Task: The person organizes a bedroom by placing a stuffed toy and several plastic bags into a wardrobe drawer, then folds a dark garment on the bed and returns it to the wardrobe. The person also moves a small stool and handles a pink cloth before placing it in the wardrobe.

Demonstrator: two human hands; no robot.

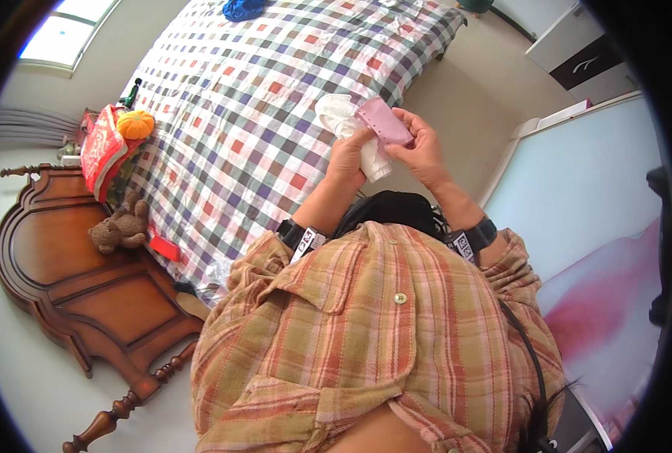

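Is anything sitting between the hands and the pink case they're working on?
Nothing visible does. The right hand already grips the pink case directly, and the left hand presses a white cloth against its lower side, above the checked bedspread.

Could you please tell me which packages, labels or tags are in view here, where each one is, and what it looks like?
Pink flat package: oblong, held between left hand and right hand, over a white cloth.
Red printed bag: on the bed's left edge by the headboard, under an orange pumpkin toy.
Wrist tags: small white labels with black marks, one by each black wristband.
Small red flat pack: beside the teddy bear.
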